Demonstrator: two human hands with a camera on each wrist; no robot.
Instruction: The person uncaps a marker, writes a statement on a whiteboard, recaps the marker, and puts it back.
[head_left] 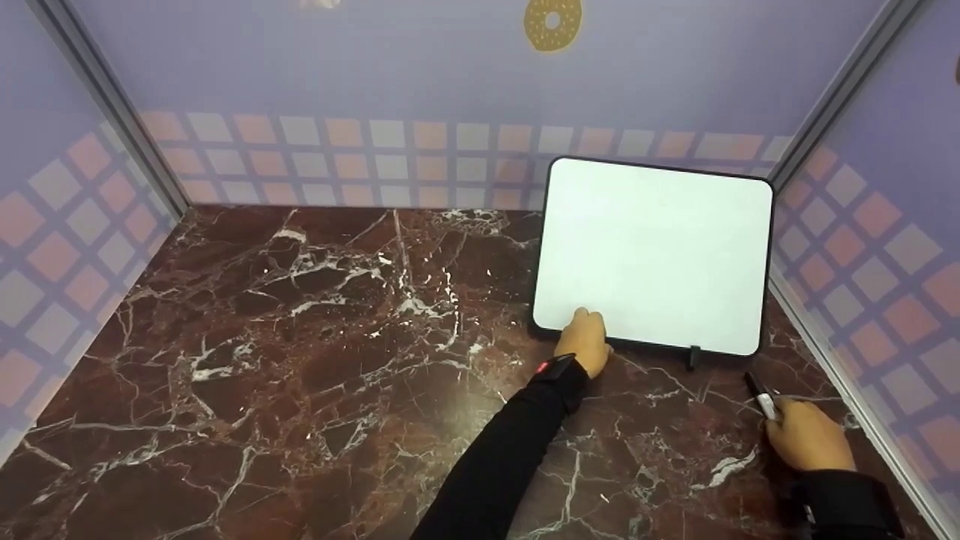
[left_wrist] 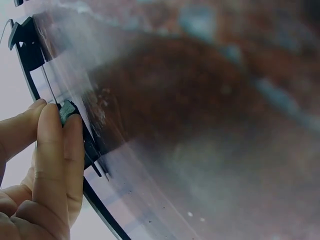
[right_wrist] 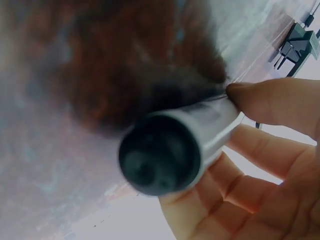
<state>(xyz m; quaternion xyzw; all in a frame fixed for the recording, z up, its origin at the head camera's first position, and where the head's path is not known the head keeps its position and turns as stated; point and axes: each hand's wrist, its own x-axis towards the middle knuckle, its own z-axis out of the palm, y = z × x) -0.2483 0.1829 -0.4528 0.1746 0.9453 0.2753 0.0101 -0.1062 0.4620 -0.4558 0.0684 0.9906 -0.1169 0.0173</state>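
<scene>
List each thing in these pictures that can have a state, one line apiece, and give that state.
Whiteboard: propped upright on the marble table, surface blank.
Marker: held, dark end pointing toward the whiteboard; whether capped cannot be told.
Left hand: pinches the whiteboard's lower left edge.
Right hand: fingers curled round the marker, low over the table.

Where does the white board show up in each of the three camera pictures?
Head: white board stands right of centre, left hand at its lower left corner.
Left wrist: its black edge runs down the left side, beside the fingers.
Right wrist: only its foot, top right.
Shared landmark: the marble table.
</scene>
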